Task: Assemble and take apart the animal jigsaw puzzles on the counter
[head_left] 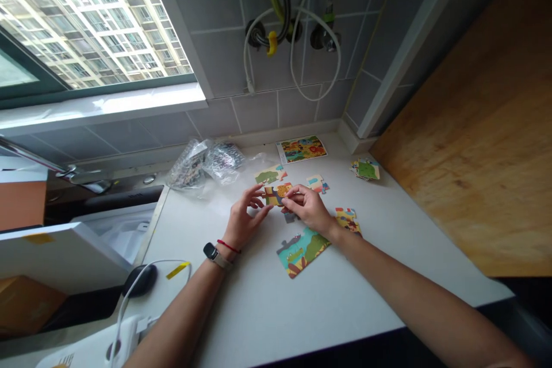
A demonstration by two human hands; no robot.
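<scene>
Between my two hands, a yellow and orange jigsaw puzzle piece (275, 194) with a spotted pattern is held just above the counter. My left hand (244, 215) grips its left edge with thumb and fingertips. At the right edge, my right hand (309, 209) pinches it; whether it is one piece or two joined ones I cannot tell. Below the right hand lies a joined puzzle section (302, 250) with a green crocodile, partly under the wrist. A piece with a green animal (269, 175) is beyond the hands. Another piece (318, 183) and a colourful section (348, 220) lie to the right.
A picture card (303, 149) lies near the wall, and a stack of puzzle pieces (365, 169) sits at the right. Plastic bags (204, 165) of pieces stand at the back left. A sink (125, 230), black mouse (140, 280) and white cable (125, 305) are on the left.
</scene>
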